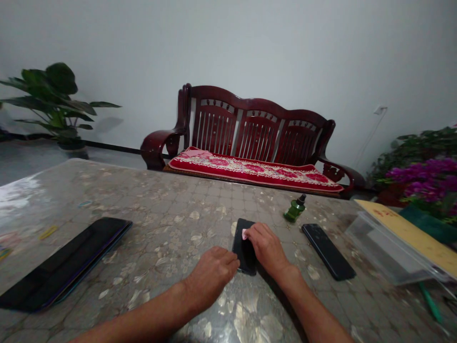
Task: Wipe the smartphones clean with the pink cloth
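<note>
A black smartphone (pixel 246 262) lies flat on the patterned table in front of me, its dark face up. My left hand (pixel 213 270) has its fingers curled against the phone's left lower edge, gripping it there. Over the upper right part of the phone is my right hand (pixel 267 247), closed in a pinch. Between its fingertips sticks out a small pale pink piece of cloth or tissue (pixel 244 234), touching the dark surface. The fingers' undersides are hidden in both hands.
A second black phone (pixel 328 251) and a green spray bottle (pixel 295 208) are to the right, near a clear plastic box (pixel 385 247) with a yellow board. Leftward lies a large black tablet-like slab (pixel 67 262). A wooden bench (pixel 250 128) stands beyond the table (pixel 150 209).
</note>
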Tool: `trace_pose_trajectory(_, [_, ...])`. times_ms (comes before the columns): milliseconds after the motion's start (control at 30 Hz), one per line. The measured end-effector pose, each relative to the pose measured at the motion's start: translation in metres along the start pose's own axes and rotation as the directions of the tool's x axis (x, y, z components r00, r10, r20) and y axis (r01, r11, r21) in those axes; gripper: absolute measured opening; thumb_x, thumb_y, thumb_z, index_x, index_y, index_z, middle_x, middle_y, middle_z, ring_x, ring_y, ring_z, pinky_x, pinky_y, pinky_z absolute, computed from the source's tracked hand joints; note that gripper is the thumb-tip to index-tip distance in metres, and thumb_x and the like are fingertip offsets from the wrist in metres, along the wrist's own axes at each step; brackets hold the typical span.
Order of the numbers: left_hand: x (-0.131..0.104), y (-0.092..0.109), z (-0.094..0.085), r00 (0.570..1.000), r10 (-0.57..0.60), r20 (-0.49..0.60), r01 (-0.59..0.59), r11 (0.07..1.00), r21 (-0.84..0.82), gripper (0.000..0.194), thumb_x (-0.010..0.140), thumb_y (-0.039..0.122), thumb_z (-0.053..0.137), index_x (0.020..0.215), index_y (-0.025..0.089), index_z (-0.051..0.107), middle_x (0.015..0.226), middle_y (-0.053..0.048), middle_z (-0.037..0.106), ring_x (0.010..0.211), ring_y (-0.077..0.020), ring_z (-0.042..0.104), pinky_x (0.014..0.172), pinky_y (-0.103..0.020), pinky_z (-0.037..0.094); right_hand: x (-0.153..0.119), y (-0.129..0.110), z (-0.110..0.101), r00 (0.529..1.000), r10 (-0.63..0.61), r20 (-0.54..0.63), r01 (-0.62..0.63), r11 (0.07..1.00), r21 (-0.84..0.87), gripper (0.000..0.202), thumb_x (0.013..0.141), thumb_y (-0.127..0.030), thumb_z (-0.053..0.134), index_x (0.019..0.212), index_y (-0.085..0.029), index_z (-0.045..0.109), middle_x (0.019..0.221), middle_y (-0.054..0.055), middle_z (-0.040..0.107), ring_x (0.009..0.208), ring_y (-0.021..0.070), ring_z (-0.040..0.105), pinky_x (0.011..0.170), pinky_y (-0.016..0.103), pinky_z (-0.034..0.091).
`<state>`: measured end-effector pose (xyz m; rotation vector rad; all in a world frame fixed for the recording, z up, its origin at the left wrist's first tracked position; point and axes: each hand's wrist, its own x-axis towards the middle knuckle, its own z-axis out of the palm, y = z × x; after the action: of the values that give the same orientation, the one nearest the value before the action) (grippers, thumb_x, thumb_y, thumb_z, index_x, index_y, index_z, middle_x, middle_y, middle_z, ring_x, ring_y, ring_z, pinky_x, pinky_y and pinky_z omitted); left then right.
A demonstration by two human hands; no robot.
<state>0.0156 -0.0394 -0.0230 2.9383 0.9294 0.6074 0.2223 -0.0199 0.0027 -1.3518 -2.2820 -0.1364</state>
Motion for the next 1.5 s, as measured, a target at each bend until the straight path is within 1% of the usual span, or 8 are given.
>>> trace_pose_trajectory(133, [-0.001, -0.001, 0.004, 1.000, 0.014, -0.014, -0.014, 1.000, 0.008, 0.021, 0.102, 0.017, 0.046, 0.098, 0.018, 0.067, 0.088, -0.005, 0.072, 0.080, -0.0182, 0.065, 0.079, -0.030, 0.050, 0.005, 0.000, 0.005, 0.998, -0.043, -0.048, 0.040, 0.997, -0.071, 0.017, 0.098, -0.012, 0.054, 0.087, -0.020, 0.065, 0.084, 0.004, 0.062, 0.082, 0.0196, 0.052, 0.074, 0.030, 0.039])
trace_pose_trajectory(300, [-0.002, -0.001, 0.005, 1.000, 0.012, -0.017, -0.012, 1.000, -0.003, 0.020, 0.102, 0.017, 0.047, 0.097, 0.018, 0.066, 0.086, -0.004, 0.071, 0.078, -0.0183, 0.065, 0.079, -0.031, 0.050, 0.002, -0.011, 0.005, 0.987, -0.162, 0.007, 0.162, 0.987, 0.005, 0.014, 0.098, -0.014, 0.056, 0.090, -0.020, 0.065, 0.086, 0.003, 0.063, 0.082, 0.0189, 0.051, 0.075, 0.030, 0.039])
trace_pose_trajectory(533, [-0.002, -0.002, 0.007, 0.999, 0.020, -0.036, -0.020, 1.000, -0.006, 0.020, 0.102, 0.018, 0.047, 0.098, 0.019, 0.067, 0.089, -0.006, 0.071, 0.081, -0.0191, 0.066, 0.080, -0.032, 0.052, 0.005, 0.003, 0.004, 0.997, -0.052, -0.064, 0.049, 0.998, -0.045, 0.017, 0.097, -0.009, 0.054, 0.089, -0.019, 0.065, 0.085, 0.004, 0.062, 0.083, 0.0193, 0.051, 0.076, 0.029, 0.038])
trace_pose_trajectory(733, [-0.002, -0.001, 0.008, 1.000, 0.008, -0.025, -0.008, 1.000, -0.019, 0.018, 0.101, 0.017, 0.049, 0.097, 0.019, 0.067, 0.085, -0.005, 0.070, 0.080, -0.0188, 0.066, 0.080, -0.031, 0.051, -0.001, -0.004, -0.002, 0.988, -0.157, 0.016, 0.156, 0.987, 0.036, 0.016, 0.099, -0.013, 0.053, 0.092, -0.019, 0.066, 0.086, 0.004, 0.062, 0.082, 0.0184, 0.051, 0.075, 0.029, 0.039])
trace_pose_trajectory(967, [-0.004, -0.002, 0.007, 0.998, 0.006, -0.067, -0.007, 1.000, -0.022, 0.020, 0.101, 0.018, 0.049, 0.099, 0.019, 0.069, 0.092, -0.007, 0.072, 0.082, -0.0197, 0.068, 0.080, -0.033, 0.053, -0.002, 0.013, -0.002, 0.998, 0.010, -0.070, -0.012, 1.000, -0.027, 0.018, 0.098, -0.011, 0.053, 0.087, -0.020, 0.065, 0.082, 0.004, 0.061, 0.081, 0.0189, 0.052, 0.075, 0.029, 0.039])
trace_pose_trajectory(1200, [-0.004, -0.003, 0.008, 0.996, 0.010, -0.092, -0.010, 1.000, -0.006, 0.021, 0.101, 0.020, 0.048, 0.100, 0.019, 0.069, 0.092, -0.007, 0.073, 0.082, -0.0189, 0.068, 0.082, -0.032, 0.054, -0.020, -0.005, -0.007, 0.993, -0.113, -0.025, 0.114, 0.992, 0.057, 0.021, 0.100, -0.013, 0.048, 0.090, -0.021, 0.066, 0.084, 0.004, 0.062, 0.081, 0.0174, 0.054, 0.076, 0.029, 0.040])
trace_pose_trajectory(1400, [-0.003, -0.004, 0.005, 0.995, -0.015, -0.101, 0.011, 0.999, -0.039, 0.022, 0.101, 0.024, 0.050, 0.097, 0.021, 0.072, 0.092, -0.005, 0.074, 0.082, -0.0184, 0.068, 0.082, -0.031, 0.054, -0.011, 0.009, -0.003, 0.996, 0.027, -0.085, -0.028, 1.000, -0.014, 0.022, 0.100, -0.014, 0.050, 0.085, -0.020, 0.065, 0.082, 0.004, 0.061, 0.081, 0.0186, 0.053, 0.076, 0.030, 0.039])
trace_pose_trajectory(1500, [0.000, -0.005, -0.003, 0.997, -0.040, -0.070, 0.033, 0.994, -0.101, 0.021, 0.100, 0.028, 0.054, 0.096, 0.023, 0.074, 0.093, -0.004, 0.075, 0.085, -0.0186, 0.069, 0.085, -0.031, 0.053, -0.013, 0.010, -0.005, 0.997, -0.013, -0.073, 0.014, 1.000, 0.013, 0.022, 0.099, -0.013, 0.049, 0.087, -0.020, 0.066, 0.083, 0.004, 0.062, 0.082, 0.0180, 0.053, 0.076, 0.029, 0.039])
